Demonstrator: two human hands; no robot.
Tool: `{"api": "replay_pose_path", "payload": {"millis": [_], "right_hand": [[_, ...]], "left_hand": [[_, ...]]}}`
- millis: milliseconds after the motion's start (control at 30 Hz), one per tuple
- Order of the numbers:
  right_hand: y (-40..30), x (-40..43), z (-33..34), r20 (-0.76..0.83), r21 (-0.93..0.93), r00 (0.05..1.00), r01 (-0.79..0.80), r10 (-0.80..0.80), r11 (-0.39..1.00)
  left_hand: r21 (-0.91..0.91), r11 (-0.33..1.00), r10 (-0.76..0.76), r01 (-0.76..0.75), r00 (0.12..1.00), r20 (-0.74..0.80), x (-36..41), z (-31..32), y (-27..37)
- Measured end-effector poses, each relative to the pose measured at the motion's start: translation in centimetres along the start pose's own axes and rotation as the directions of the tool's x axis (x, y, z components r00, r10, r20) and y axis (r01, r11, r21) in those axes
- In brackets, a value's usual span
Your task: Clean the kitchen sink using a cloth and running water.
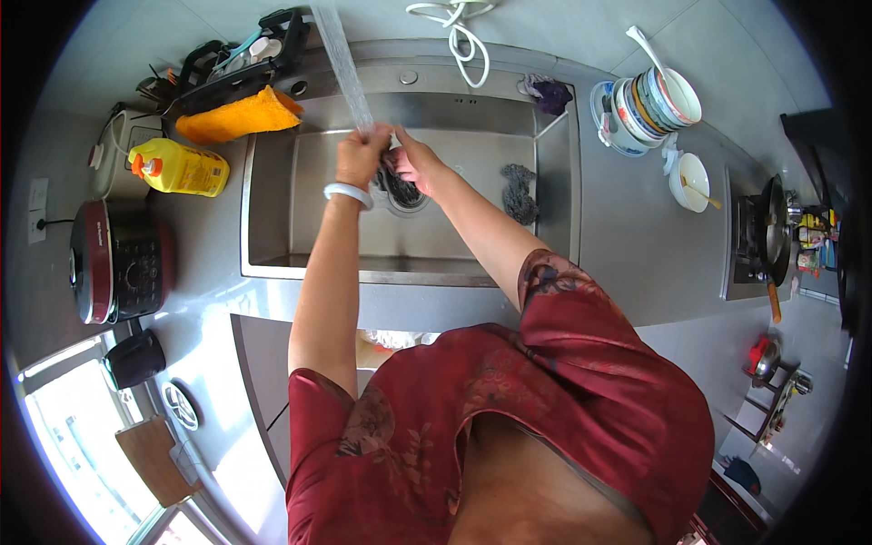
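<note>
Both my hands are inside a stainless steel sink (470, 238), over its drain (411, 206). My left hand (361, 155), with a pale bangle (348, 194) at the wrist, is closed on a dark, wet-looking cloth (394, 185). A stream of water (344, 65) from above falls onto this hand. My right hand (417, 162) has its fingers curled around the same cloth from the other side, thumb raised. The cloth hangs in a bunch above the drain; blur and the fingers hide part of it. A grey, fuzzy cloth or scrubber (520, 194) lies near the sink's right wall.
An orange towel (238, 119), a yellow jug (180, 167) and a multicooker (122, 262) stand left of the sink. A purple cloth (553, 97) sits at its back right corner. Stacked bowls (647, 109), a white bowl (688, 174) and a stove with a wok (775, 225) are to the right.
</note>
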State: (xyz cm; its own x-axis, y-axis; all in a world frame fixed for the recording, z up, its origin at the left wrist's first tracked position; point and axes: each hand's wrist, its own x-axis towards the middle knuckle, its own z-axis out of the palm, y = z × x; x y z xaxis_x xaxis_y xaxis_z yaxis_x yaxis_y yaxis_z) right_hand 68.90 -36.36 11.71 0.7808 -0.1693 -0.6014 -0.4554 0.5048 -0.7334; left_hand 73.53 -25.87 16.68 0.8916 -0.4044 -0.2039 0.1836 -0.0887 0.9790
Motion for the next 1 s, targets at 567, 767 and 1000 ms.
{"api": "replay_pose_path", "payload": {"millis": [567,767,1000], "right_hand": [[-2.6,1.3,1.4,0.077,-0.091,0.938,0.344,-0.338,0.934],[-2.1,-2.7,3.2,0.608,-0.605,0.44,0.796,-0.661,-0.027],[-4.2,-4.4,-1.9,0.135,-0.515,0.781,0.581,-0.609,0.63]], "left_hand": [[-0.231,0.971,-0.157,0.063,0.895,-0.418,-3.4,-1.1,-3.5],[-0.819,0.439,-0.282,0.369,0.922,0.264,-0.7,-1.2,-1.1],[-0.905,0.292,-0.219,0.308,0.943,0.251,-1.7,-0.9,1.8]]}}
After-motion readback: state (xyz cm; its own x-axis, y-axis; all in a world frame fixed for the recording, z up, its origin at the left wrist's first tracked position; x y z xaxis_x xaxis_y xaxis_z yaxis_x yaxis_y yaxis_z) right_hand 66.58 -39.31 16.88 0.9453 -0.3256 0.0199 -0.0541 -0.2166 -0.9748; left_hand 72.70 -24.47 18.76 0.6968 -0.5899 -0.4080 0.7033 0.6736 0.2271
